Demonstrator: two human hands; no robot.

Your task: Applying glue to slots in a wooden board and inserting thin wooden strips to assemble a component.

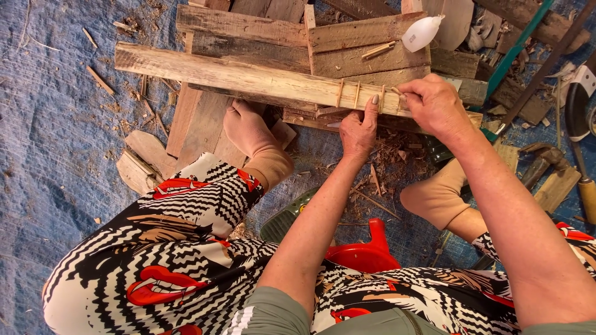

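Note:
A long rough wooden plank [236, 75] lies across a stack of weathered boards [261, 34]. Thin wooden pegs [357, 94] stand in a row along its right end. My left hand [358, 128] holds the plank's near edge from below, thumb up on its side. My right hand [431, 104] is closed on the plank's right end, fingertips pinching a small peg at the last slot. My feet in tan socks [251, 133] rest on the boards below.
A white plastic bottle [421, 32] lies on the boards at the back. A saw handle [580, 99], a hammer [543, 162] and wood scraps lie at right. A red plastic stool [366, 251] is under me. Blue tarp [56, 124] with chips covers the floor.

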